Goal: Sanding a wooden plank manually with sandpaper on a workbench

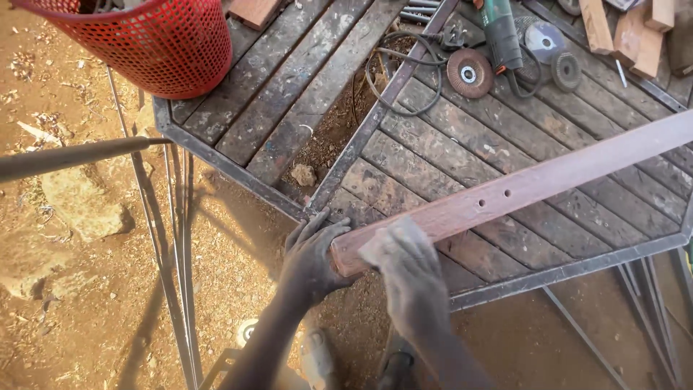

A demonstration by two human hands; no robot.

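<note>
- On the slatted metal-framed workbench [462,155], the long reddish-brown wooden plank [520,189] lies diagonal.
- Left hand [312,254] wraps fingers round its near end.
- Right hand [408,269] presses flat on top, looks like steadying; next move needs firm grip.

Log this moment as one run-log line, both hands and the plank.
left hand: grips near end of wooden plank | right hand: flat on plank top | plank: lying across slatted metal-framed table | angle grinder: untouched at far side

Slatted workbench [289,94]: plank [520,189], grinder [499,32], basket [155,40].
</note>
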